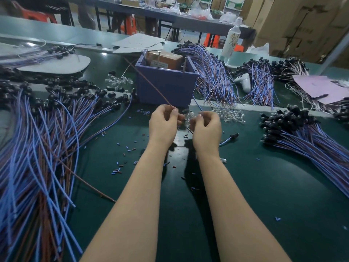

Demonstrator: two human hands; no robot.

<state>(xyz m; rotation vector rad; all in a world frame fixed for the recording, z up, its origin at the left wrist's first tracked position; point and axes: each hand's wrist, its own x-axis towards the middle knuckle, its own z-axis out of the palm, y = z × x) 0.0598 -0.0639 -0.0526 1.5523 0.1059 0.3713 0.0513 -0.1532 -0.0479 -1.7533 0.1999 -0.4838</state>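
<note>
My left hand (164, 123) pinches a thin brown wire (149, 82) that runs up and left past the purple box. My right hand (206, 127) is curled close beside it, fingertips pinching a small clear LED (199, 115). Between the two hands sits a small dark holder piece (184, 118), partly hidden by fingers. Both hands hover above the dark green mat (245, 186), just in front of a scatter of clear LEDs (230, 115).
A purple box (166, 86) with a brown block stands behind the hands. Bundles of blue and brown wires with black caps lie left (41, 140), right (309, 140) and behind (213, 76). Cut insulation bits (120, 167) litter the mat. A bottle (231, 37) stands farther back.
</note>
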